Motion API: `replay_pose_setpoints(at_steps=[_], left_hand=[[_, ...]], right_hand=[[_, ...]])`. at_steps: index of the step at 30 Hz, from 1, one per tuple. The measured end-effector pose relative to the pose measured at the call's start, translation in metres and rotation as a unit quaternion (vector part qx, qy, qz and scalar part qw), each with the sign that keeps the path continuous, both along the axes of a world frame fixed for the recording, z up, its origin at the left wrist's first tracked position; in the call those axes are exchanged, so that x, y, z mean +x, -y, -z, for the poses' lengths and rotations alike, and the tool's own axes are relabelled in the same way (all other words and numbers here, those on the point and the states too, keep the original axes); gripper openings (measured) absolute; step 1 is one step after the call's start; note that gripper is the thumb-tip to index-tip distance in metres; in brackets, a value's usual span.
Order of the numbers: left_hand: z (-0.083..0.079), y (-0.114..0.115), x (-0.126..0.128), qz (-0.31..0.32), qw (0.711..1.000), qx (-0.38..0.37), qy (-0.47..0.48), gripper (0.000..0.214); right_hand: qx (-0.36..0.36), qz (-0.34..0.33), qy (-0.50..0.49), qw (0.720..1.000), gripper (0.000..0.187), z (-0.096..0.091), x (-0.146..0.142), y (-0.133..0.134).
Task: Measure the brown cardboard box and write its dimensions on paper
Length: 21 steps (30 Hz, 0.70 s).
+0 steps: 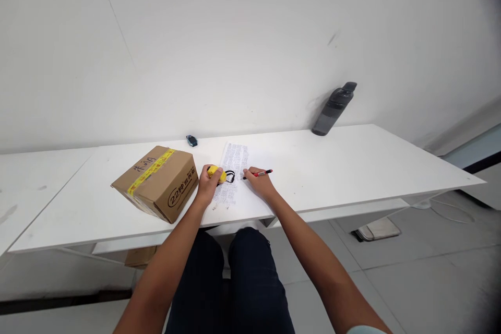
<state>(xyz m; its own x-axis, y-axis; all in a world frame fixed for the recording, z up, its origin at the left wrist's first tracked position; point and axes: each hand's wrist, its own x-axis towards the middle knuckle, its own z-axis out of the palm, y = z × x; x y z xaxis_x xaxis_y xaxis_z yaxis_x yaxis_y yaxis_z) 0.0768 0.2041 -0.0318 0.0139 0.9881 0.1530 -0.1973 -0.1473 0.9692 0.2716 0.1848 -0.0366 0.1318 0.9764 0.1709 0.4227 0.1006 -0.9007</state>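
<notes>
My left hand (pixel 206 183) is closed around a yellow tape measure (pixel 216 174), whose black wrist strap (pixel 230 176) lies loosely over the paper. In my right hand (pixel 260 182) is a red pen (pixel 263 173) with a black end, its tip pointing down and left at the page. Whether the tip touches is too small to tell. Beneath both hands lies a sheet of paper (pixel 237 155) covered in dense handwriting. A cardboard box (pixel 180 180) with yellow tape and printed characters stands just left of my left hand.
A dark grey bottle (pixel 332 112) stands by the wall at the back right of the white table (pixel 336 167). Near the wall behind the box sits a small dark watch-like object (pixel 191 140). Under the table are another cardboard box (pixel 140 257) and a pale flat object (pixel 379 230).
</notes>
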Motion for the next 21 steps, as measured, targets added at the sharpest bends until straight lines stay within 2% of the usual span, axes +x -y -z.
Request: replay_pose_setpoints(at_steps=[21], left_hand=[[0.0015,-0.001,-0.0007,-0.001,1.0,-0.005,-0.007,0.038]], right_hand=[[-0.004,0.032,-0.027,0.999,0.035,-0.0012,0.0011,0.0016]])
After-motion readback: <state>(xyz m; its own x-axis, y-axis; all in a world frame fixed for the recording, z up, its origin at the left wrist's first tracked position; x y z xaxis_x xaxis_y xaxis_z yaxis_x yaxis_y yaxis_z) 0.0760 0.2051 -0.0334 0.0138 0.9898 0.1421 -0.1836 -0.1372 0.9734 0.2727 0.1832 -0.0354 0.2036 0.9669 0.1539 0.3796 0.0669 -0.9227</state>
